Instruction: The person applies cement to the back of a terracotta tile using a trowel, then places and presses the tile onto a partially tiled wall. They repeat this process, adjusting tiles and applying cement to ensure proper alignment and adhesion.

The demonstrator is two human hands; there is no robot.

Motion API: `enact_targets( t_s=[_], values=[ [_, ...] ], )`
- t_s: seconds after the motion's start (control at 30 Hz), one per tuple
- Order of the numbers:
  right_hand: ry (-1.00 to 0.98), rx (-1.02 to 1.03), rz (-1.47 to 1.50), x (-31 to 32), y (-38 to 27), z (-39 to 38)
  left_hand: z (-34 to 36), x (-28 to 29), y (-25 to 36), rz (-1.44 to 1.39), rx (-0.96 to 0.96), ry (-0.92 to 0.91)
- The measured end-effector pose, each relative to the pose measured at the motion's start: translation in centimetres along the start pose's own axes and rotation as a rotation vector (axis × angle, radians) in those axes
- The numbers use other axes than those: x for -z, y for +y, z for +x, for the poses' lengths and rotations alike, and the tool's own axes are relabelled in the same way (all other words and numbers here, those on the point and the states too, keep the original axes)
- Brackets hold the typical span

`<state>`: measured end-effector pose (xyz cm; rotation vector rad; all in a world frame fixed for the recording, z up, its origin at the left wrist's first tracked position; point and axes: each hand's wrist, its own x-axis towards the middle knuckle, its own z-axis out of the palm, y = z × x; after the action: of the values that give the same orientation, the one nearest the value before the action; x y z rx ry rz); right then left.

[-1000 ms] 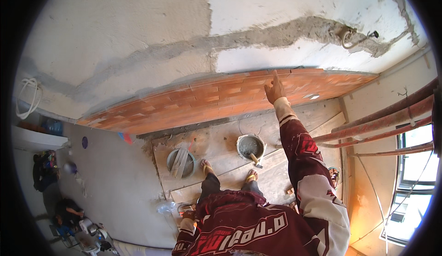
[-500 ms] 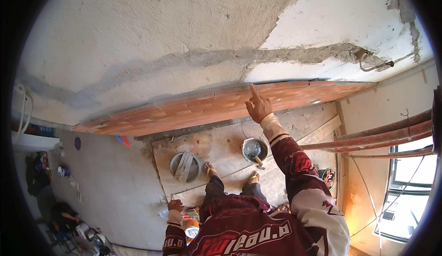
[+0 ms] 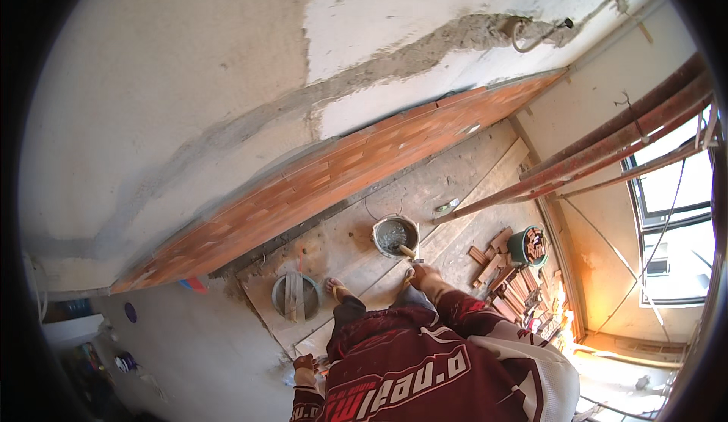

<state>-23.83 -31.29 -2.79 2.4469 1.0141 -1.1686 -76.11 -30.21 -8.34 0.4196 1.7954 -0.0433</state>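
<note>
My right hand (image 3: pixel 426 276) is low in front of me, near the handle of a tool (image 3: pixel 406 251) that rests in a bucket of grey mix (image 3: pixel 393 233); whether its fingers grip anything I cannot tell. My left hand (image 3: pixel 303 362) hangs at the lower middle with curled fingers; what it holds, if anything, is too small to make out. A band of orange brick tiles (image 3: pixel 326 170) runs along the wall below rough, patched plaster (image 3: pixel 189 88). A wide round tub (image 3: pixel 309 301) with pale strips across it stands by my left foot.
Loose brick strips (image 3: pixel 512 285) and a green bucket (image 3: pixel 519 249) of pieces lie at the right on boards (image 3: pixel 462 172). Red scaffold poles (image 3: pixel 607 141) cross beside a window (image 3: pixel 667 263). A white shelf (image 3: pixel 72 327) and dark clutter are at the far left.
My right hand has dropped from the top edge of the tiles to beside the bucket. The view has turned, showing more of the brick pile at the right.
</note>
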Motion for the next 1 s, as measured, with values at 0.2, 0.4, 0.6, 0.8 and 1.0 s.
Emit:
enact_targets(
  t_s=[0.2,0.4,0.6,0.8,1.0],
  values=[
    [-0.338,-0.34,-0.017,-10.8,16.2,-4.1,1.4,-2.0,5.5,0.151,-0.064,-0.02],
    [0.162,-0.276,0.506,-4.7,16.0,-2.0,6.9,-3.7,13.0,0.235,-0.236,-0.11],
    [0.139,0.068,0.453,2.7,14.9,2.6,-1.4,-13.2,21.9,0.004,-0.528,-0.087],
    [0.202,0.176,0.596,9.2,16.1,8.0,-8.7,-24.3,22.2,0.144,-0.797,-0.093],
    [0.343,0.207,0.826,17.2,16.6,13.0,-15.1,-32.1,28.8,0.498,-1.248,0.049]
  ],
)
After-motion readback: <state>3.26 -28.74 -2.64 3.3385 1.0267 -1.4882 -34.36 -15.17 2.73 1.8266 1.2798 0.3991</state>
